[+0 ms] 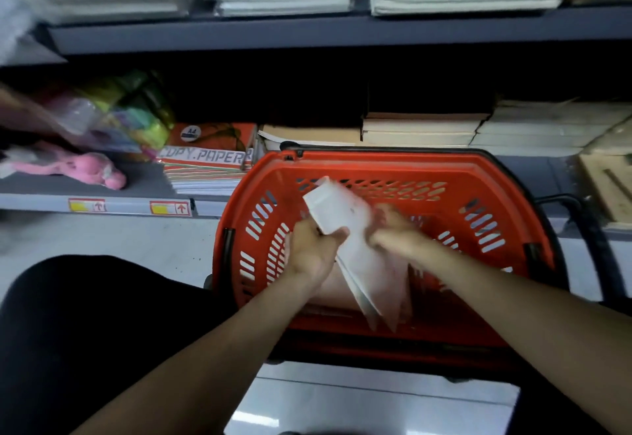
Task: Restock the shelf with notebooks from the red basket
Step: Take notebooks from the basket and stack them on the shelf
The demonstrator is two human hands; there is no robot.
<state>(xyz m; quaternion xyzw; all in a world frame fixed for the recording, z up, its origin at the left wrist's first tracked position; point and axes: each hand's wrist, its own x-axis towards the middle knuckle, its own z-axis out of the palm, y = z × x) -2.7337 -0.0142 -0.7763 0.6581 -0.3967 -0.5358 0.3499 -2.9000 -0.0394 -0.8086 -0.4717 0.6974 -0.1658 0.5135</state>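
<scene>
Before grey shelving (239, 36), red basket (393, 166) on floor (119, 239), left grip (313, 250), right grip (398, 232) clasping notebooks (342, 210)

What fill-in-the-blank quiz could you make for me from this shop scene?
1. The left hand grips white notebooks, with the right hand on them too, above a ____ basket.
2. The plush toy on the lower shelf is ____.
3. The orange pack left of the basket reads "COPY ____".

Missing words: red; pink; PAPER.
</scene>
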